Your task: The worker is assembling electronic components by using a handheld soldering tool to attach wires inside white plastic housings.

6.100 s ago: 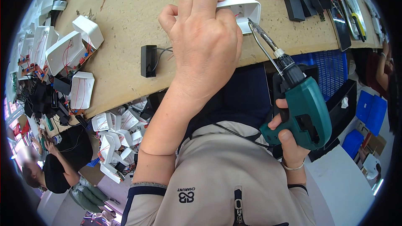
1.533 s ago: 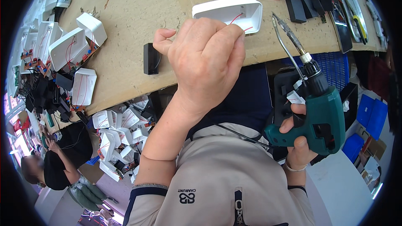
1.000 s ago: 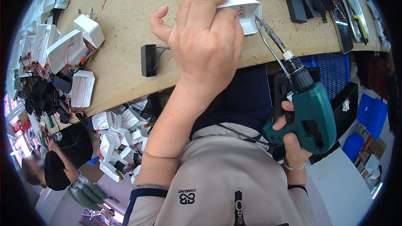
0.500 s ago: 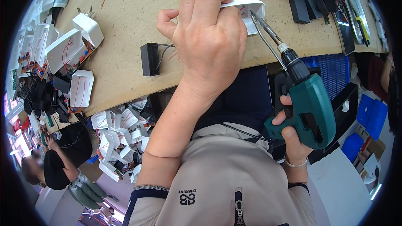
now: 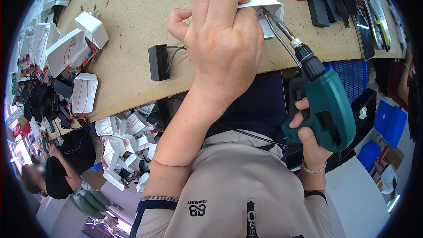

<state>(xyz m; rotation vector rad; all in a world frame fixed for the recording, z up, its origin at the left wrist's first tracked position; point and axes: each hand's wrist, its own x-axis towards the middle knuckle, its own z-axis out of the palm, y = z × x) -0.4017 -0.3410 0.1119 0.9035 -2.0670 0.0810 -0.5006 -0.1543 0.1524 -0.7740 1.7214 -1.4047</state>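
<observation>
My left hand (image 5: 222, 46) is closed around a small white plastic housing (image 5: 275, 6), whose open side faces right; part of it is hidden behind my fingers. My right hand (image 5: 313, 147) grips a green soldering gun (image 5: 331, 105) by its handle, with fingers around the trigger area. Its metal tip and the thin feed tube beside it reach into the housing's opening. Whether the tip touches anything inside is too small to tell. To the left of my left hand, a black rectangular box (image 5: 158, 63) with dark wires lies on the table (image 5: 132, 22).
White housings (image 5: 68, 55) with red wires and circuit boards are heaped at the left. More housings (image 5: 125, 141) fill a pile below the table edge. Black boxes (image 5: 318, 12) lie at the far right, near yellow-handled pliers (image 5: 382, 35). Another person (image 5: 64, 172) works at lower left.
The housing and my left hand have shifted slightly right. The soldering gun has also moved a little right, and its tip sits slightly deeper in the housing.
</observation>
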